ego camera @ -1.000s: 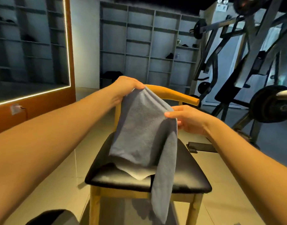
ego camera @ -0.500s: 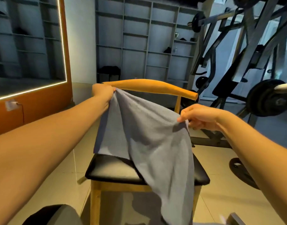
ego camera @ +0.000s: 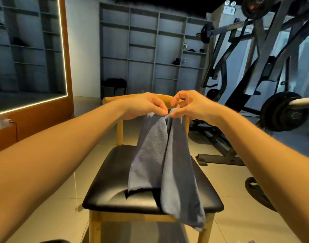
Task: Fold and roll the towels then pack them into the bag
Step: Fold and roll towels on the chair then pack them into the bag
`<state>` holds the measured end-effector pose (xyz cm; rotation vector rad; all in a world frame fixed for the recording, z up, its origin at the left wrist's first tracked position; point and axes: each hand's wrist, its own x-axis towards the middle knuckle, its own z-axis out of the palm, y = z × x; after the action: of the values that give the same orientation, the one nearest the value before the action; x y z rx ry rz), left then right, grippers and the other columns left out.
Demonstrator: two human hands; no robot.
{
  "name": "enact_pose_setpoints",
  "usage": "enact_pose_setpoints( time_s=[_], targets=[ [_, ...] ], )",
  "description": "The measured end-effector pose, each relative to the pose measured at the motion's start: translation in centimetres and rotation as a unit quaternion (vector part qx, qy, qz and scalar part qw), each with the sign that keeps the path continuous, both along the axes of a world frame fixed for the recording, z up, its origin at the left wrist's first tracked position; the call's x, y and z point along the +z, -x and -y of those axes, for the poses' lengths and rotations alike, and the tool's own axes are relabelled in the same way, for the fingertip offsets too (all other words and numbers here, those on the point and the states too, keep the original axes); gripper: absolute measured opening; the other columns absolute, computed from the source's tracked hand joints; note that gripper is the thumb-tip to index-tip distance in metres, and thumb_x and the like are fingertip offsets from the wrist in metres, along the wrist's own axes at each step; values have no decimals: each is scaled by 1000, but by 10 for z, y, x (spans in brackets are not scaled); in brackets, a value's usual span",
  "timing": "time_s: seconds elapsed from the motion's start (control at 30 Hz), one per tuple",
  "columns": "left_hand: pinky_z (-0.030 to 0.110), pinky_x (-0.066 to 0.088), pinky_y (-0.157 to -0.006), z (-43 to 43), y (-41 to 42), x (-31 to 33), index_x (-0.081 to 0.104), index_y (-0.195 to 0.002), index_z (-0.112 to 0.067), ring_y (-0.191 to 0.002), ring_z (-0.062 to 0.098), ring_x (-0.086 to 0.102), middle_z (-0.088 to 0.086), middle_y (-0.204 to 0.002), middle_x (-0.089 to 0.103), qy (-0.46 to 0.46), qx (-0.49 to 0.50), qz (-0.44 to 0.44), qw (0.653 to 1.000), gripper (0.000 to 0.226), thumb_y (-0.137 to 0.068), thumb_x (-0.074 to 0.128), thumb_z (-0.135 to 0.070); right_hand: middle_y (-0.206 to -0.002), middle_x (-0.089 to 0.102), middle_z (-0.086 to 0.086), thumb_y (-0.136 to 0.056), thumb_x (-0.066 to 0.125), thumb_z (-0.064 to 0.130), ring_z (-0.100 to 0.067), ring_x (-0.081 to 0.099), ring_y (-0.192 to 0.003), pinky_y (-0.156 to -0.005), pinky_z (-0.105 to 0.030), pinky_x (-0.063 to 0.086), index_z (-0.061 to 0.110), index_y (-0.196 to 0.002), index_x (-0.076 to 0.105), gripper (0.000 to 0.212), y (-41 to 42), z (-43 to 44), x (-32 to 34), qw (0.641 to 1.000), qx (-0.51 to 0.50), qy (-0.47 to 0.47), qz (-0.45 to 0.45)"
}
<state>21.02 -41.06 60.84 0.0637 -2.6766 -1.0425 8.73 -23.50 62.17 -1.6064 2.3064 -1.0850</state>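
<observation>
A grey towel (ego camera: pixel 176 172) is held up over a black-cushioned wooden chair (ego camera: pixel 108 186), its two upper corners set together so that the cloth hangs doubled lengthwise. One corner is pinched by the left hand (ego camera: pixel 146 106) and the other by the right hand (ego camera: pixel 190 106), with the fingertips of both almost meeting just in front of the chair's backrest (ego camera: pixel 111 100). The lower hem of the left half is seen above the seat, while the right half is draped past the seat's front edge. Whether the cloth rests on the cushion cannot be told. The first fold is judged to be only just formed; further folding, the rolling and the packing are all left to be done. No bag can be made out, and no other towels are seen. Behind, grey shelving (ego camera: pixel 143 50) and a weight machine (ego camera: pixel 255 58) are shown.
</observation>
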Motion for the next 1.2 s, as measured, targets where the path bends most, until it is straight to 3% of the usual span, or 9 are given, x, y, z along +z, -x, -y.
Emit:
enact_pose_setpoints(
  time_s=[0.13,0.3,0.47,0.6,0.77,0.87,0.97,1.07,1.2],
  targets=[
    [43,44,-108,11,-3,-5,78,-88,-23,-109,8,59,-9,-104,69,5,55,-18,998,13,-96,68,-25,-71,62,5,-88,78,21,-10,45,-63,-53,-20,39,7,-101,74,20,17,-16,-18,996,-4,-34,81],
    [38,48,-106,-9,7,-21,74,-120,-32,-120,14,60,-11,-124,69,-17,-17,33,999,24,-96,68,-27,-81,61,1,-91,73,16,-11,48,-67,-56,-19,39,19,-101,70,11,17,-16,-25,990,42,-30,135],
    [36,56,-94,-15,12,-23,75,-111,-8,-105,22,67,9,-108,73,-53,-45,64,996,20,-98,64,-20,-85,58,-11,-92,73,14,-10,43,-59,-51,-18,34,8,-110,68,20,11,-16,-15,992,61,-52,98],
    [32,54,-84,3,5,-13,77,-96,-17,-96,17,65,6,-99,72,57,40,-7,998,12,-97,67,-23,-73,55,-6,-94,69,27,-6,43,-49,-46,-13,36,4,-110,70,28,17,-27,-20,985,42,-98,138],
    [34,52,-72,40,10,-4,74,-86,-18,-82,21,65,6,-85,71,98,170,-127,972,9,-92,68,-17,-73,48,-5,-94,68,26,-9,31,-48,-44,-16,31,14,-106,64,18,46,-45,-25,943,36,-110,313],
    [35,55,-68,57,17,-5,71,-85,-25,-81,25,67,3,-85,71,148,232,-146,950,13,-93,65,-15,-81,56,-10,-93,71,23,-13,45,-54,-51,-22,43,11,-85,65,16,54,-41,-24,965,-31,-171,195],
    [39,52,-74,65,24,-7,70,-91,-21,-86,28,64,4,-92,72,185,290,-247,906,15,-89,59,-12,-79,70,-20,-93,72,19,-30,71,-66,-71,-42,63,7,-81,62,19,64,-22,-23,985,-171,23,13],
    [33,43,-73,59,14,-22,68,-95,-13,-84,21,58,3,-92,68,222,239,-355,876,16,-87,57,-5,-75,64,-5,-91,66,17,-26,64,-72,-62,-37,53,14,-85,57,11,65,-14,-32,950,-233,129,-163],
    [33,44,-74,37,-14,-96,69,-98,-14,-82,13,51,-4,-91,63,337,75,-236,908,19,-86,60,-2,-77,61,-6,-90,65,14,-24,56,-71,-58,-33,42,9,-86,58,10,43,-30,-118,974,-186,48,-122]
  ],
)
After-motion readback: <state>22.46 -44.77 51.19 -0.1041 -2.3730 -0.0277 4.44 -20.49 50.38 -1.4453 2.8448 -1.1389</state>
